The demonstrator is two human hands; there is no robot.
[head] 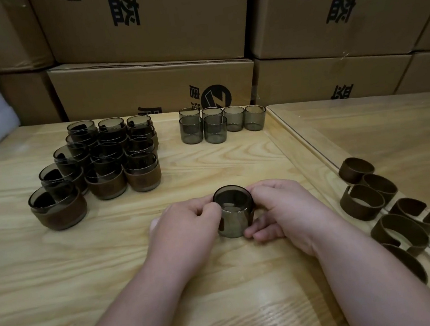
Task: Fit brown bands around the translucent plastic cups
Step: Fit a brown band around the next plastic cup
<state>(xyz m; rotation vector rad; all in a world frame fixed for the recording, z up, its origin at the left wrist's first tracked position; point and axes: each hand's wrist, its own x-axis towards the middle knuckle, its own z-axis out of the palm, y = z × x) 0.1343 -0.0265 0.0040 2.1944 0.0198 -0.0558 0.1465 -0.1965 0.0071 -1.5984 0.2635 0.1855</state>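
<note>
Fingers [208,209] of the left hand [185,219] and of the right hand [280,206] curl round one smoky translucent plastic cup [232,214] standing upright on the pale wooden surface [138,252], gripping it from both sides; a dark brown band [220,225] shows at the cup's left side under the left fingers, though how far it wraps cannot be told. Beyond the held cup and to its left stands a cluster of smoky cups already wearing brown bands [101,159]. Directly beyond the held cup, six bare smoky cups [220,122] stand grouped. To the held cup's right lie loose curled brown bands [385,205]. Stacked cardboard cartons [151,81] rise behind
</note>
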